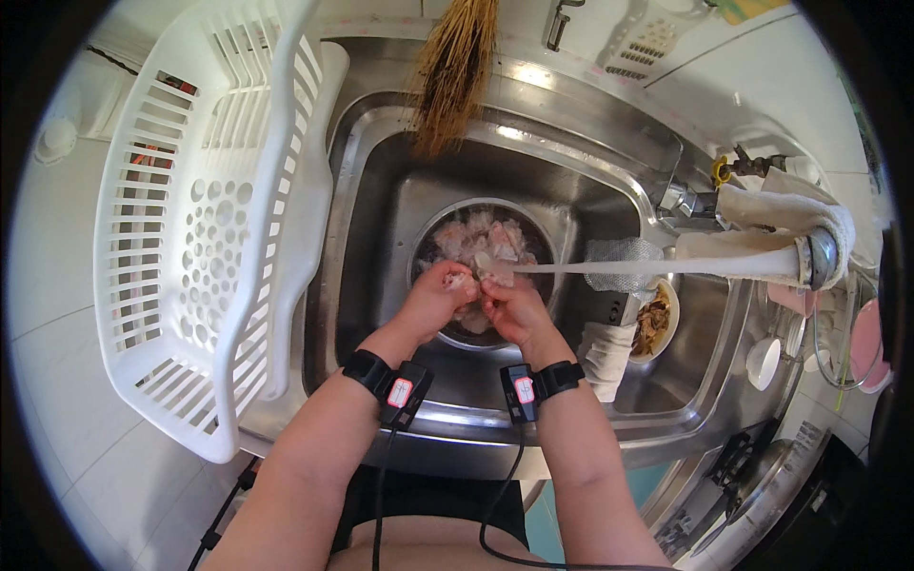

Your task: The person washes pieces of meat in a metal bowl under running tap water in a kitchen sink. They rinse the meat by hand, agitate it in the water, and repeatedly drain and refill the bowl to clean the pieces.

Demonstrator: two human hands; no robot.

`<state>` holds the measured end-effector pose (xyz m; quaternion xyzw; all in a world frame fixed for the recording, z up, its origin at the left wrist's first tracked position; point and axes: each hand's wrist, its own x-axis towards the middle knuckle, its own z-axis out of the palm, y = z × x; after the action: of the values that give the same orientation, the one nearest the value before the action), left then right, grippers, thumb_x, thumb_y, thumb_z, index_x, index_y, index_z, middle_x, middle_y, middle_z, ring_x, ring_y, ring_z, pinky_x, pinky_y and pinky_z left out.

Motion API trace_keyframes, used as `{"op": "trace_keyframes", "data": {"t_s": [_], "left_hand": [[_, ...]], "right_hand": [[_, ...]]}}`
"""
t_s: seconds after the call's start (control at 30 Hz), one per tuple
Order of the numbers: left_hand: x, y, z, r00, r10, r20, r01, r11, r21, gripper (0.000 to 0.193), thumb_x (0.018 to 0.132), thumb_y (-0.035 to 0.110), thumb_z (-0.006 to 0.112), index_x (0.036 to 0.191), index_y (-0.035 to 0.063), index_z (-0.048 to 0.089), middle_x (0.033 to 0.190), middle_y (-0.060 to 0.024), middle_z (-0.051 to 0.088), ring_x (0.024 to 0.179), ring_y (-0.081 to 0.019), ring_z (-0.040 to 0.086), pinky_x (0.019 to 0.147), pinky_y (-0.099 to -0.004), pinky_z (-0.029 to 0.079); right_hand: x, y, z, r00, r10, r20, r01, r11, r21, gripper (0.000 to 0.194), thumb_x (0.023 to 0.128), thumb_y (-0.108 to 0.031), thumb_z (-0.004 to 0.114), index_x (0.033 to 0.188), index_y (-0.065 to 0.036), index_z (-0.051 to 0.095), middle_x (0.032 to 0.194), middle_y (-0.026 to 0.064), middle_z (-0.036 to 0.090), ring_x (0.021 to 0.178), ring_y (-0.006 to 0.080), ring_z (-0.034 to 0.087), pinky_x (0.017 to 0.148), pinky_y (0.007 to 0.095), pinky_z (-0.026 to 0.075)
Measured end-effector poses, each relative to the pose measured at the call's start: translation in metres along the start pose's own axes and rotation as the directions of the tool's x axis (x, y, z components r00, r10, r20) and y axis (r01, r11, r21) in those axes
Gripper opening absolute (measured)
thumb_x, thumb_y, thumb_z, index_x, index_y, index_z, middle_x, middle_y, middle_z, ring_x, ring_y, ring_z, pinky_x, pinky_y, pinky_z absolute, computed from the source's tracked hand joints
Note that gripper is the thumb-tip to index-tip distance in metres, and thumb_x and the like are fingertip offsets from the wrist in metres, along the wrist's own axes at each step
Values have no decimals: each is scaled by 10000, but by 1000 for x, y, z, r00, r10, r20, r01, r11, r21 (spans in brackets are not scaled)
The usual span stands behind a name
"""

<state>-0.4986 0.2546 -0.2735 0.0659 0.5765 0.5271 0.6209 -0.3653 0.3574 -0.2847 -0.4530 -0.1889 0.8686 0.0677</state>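
In the deep steel sink [385,214] stands a round metal bowl [493,347] with pieces of pale pink raw meat [503,239] in it. Water [643,267] streams in from the tap [821,260] at the right. Over the bowl's near side, my left hand [439,296] grips a small piece of the meat [458,280], its fingers curled. My right hand [515,305] is close beside it, with thumb and fingers pinched at the meat under the stream. What lies inside its fingers is partly hidden. Both wrists wear black straps with small cabled boxes.
A white plastic dish rack [214,214] stands at the left. A straw whisk broom [457,78] hangs over the sink's far edge. Right of the bowl are a mesh strainer [623,264], a draped cloth [607,353] and a dish of brown food [653,321]. A pan [764,467] sits lower right.
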Motion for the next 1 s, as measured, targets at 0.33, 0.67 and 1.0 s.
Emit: {"op": "trace_keyframes", "data": {"t_s": [0.33, 0.67, 1.0], "left_hand": [[8, -18, 4, 995, 78, -61, -70, 991, 115, 305, 787, 27, 652, 1071, 24, 541, 918, -60, 593, 776, -118, 563, 665, -242, 476], [-3, -9, 15, 986, -133, -105, 96, 948, -302, 289, 797, -50, 534, 1077, 24, 539, 950, -80, 591, 872, -175, 574, 722, -295, 476], [-10, -7, 6, 1000, 4, 5, 0, 747, -664, 328, 804, -48, 478, 1125, -15, 536, 1030, -130, 604, 902, -205, 583, 767, -309, 481]], "right_hand": [[1, 6, -2, 969, -66, -238, 39, 993, -116, 357, 824, -340, 674, 1044, -69, 597, 928, 35, 630, 785, 142, 588, 635, 294, 481], [1, 27, 20, 950, -306, -56, 207, 756, -622, 326, 827, -243, 663, 1047, -8, 611, 874, 161, 624, 790, 275, 613, 711, 353, 500], [-8, 20, 27, 838, -521, 162, 431, 452, -781, 237, 785, -149, 647, 989, -32, 619, 893, 166, 605, 798, 270, 602, 711, 348, 484]]}}
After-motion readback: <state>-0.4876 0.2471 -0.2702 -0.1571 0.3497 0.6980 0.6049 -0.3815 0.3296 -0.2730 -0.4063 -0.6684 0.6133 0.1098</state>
